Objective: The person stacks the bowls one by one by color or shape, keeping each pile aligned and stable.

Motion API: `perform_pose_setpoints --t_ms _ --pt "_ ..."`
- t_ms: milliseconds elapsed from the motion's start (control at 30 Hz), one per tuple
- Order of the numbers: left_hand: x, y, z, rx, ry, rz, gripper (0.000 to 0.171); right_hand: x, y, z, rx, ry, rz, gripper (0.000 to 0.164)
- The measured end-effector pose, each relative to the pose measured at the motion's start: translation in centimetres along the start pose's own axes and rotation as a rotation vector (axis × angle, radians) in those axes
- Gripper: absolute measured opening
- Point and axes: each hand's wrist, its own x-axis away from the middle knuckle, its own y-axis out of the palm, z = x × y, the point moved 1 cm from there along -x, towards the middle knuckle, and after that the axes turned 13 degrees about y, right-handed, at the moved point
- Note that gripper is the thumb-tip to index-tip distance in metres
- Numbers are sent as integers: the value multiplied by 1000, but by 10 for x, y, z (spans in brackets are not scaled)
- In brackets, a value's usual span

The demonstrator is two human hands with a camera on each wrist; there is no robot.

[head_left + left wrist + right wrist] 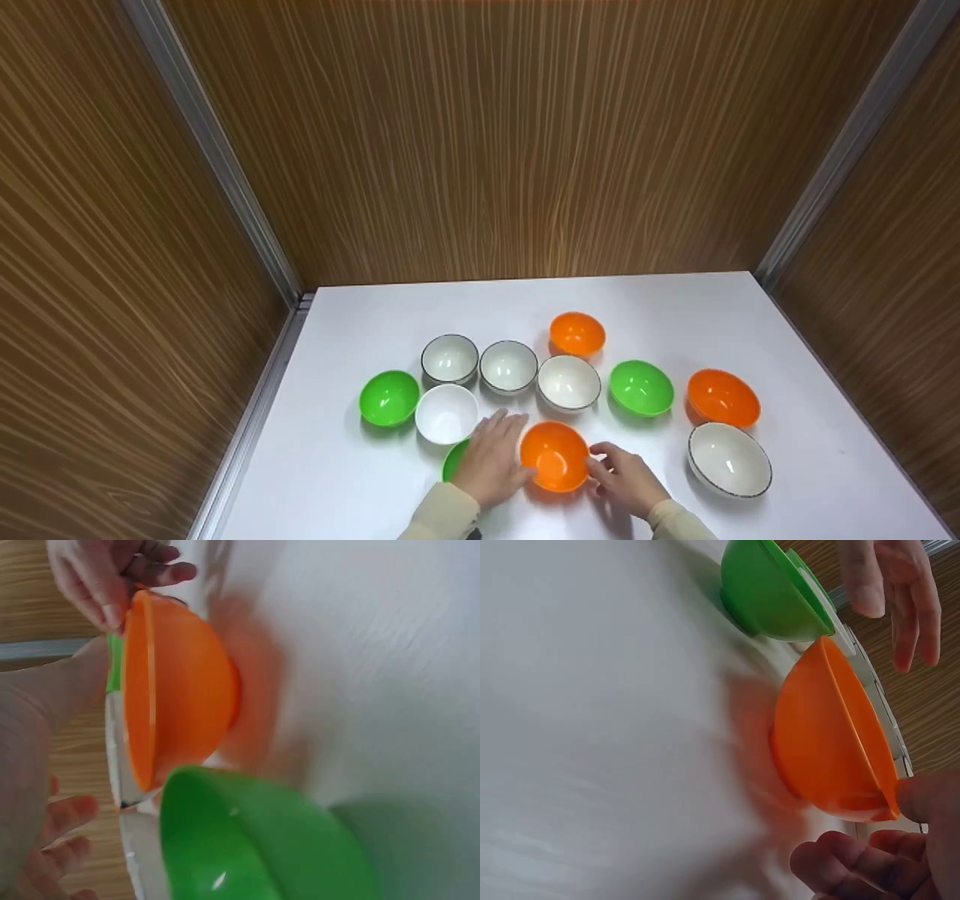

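Observation:
An orange bowl (555, 456) stands upright on the white table between the two hands. My right hand (628, 480) is at its right side; in the right wrist view the thumb (924, 799) meets the rim while loosely bent fingers (862, 864) lie outside the wall. To the left, my left hand (491, 463) hovers with fingers extended, its thumb overlapping the orange rim in the head view. That hand partly hides a green bowl (452, 461), which appears close beside the orange one in the left wrist view.
Behind the hands stand a white bowl (446, 414), several dark-rimmed bowls (508, 367), a green bowl (389, 399) at left and another green bowl (641, 388). An orange bowl (577, 334) is farther back. At right, another orange bowl (722, 397) adjoins a speckled-rim bowl (729, 459). Wood-patterned panels (480, 150) enclose the table.

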Motion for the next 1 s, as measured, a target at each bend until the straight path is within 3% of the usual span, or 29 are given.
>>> perform_pose_setpoints --t_ms 233,367,467,667,867,1000 --pt "31 -33 -30 61 -147 322 42 1 -13 8 0 46 51 38" --pt "51 -37 -50 42 -266 406 18 1 -19 13 -5 73 84 36" --pt "62 -34 -60 27 -376 399 7 0 -19 16 -20 79 98 33" --pt "75 -21 -72 70 -578 339 16 -1 -17 17 -26 73 136 30" --pt "82 0 -70 167 -695 269 22 -2 -18 16 -10 81 198 28" --pt "82 10 -66 261 -739 180 30 -2 -19 13 -5 90 218 27"
